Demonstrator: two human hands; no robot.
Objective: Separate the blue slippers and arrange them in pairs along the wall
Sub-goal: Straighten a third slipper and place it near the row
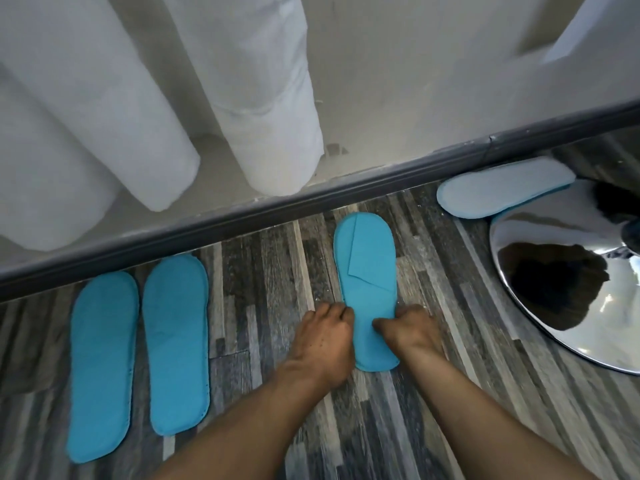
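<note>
Two flat blue slippers lie side by side on the floor at the left, one (102,365) further left and one (176,344) beside it, toes toward the wall. A third blue slipper (365,268) lies in the middle, strap side up, toe near the skirting. My left hand (323,337) pinches its left edge and my right hand (412,327) pinches its right edge, both near the heel half. A pale slipper sole (498,192) lies at the right, along the wall, partly behind a chrome base.
The dark skirting board (311,199) runs diagonally along the white wall. White curtain folds (270,98) hang down to it at the left and middle. A shiny chrome chair base (571,282) stands on the striped wood floor at the right.
</note>
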